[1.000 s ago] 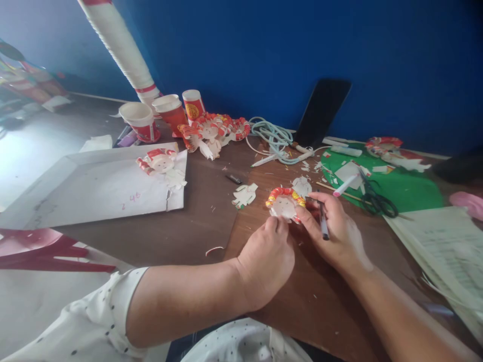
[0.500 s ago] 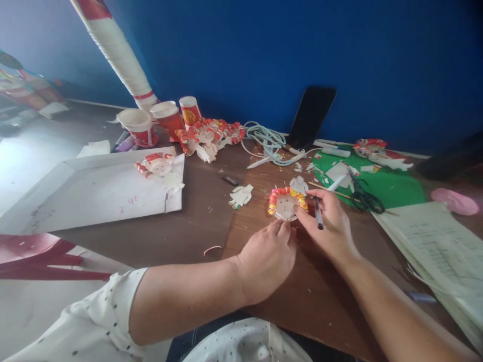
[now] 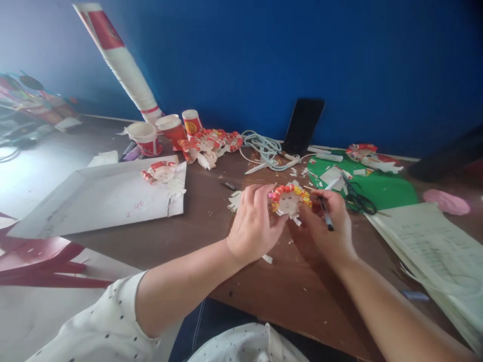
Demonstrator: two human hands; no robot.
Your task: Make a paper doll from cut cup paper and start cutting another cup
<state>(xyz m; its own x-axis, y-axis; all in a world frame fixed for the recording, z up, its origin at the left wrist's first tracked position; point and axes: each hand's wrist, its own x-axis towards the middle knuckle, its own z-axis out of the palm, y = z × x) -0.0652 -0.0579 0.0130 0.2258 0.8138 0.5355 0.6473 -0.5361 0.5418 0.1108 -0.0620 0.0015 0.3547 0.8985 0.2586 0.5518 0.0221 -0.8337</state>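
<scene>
Between my two hands is a paper doll head (image 3: 290,203) with a drawn face and a rim of curled red and yellow paper strips. My left hand (image 3: 254,221) grips its left edge, thumb low and fingers behind. At the right edge, my right hand (image 3: 332,221) pinches the doll head and also carries a dark pen (image 3: 325,213), which points down toward me. A white paper cutout (image 3: 235,200) lies partly hidden behind my left hand. Just below the hands, a small white paper scrap (image 3: 267,258) rests on the brown table.
Paper cups (image 3: 144,138) and finished-looking paper dolls (image 3: 209,143) stand at the back left. A phone (image 3: 304,125) leans on the blue wall beside a coiled cable (image 3: 262,146). Scissors (image 3: 360,201) lie on a green sheet (image 3: 396,191); written papers (image 3: 433,236) are at right.
My left hand has risen from below the doll head to its left edge and now holds it. The head looks lifted slightly, and a white scrap now shows on the table. The view shifted.
</scene>
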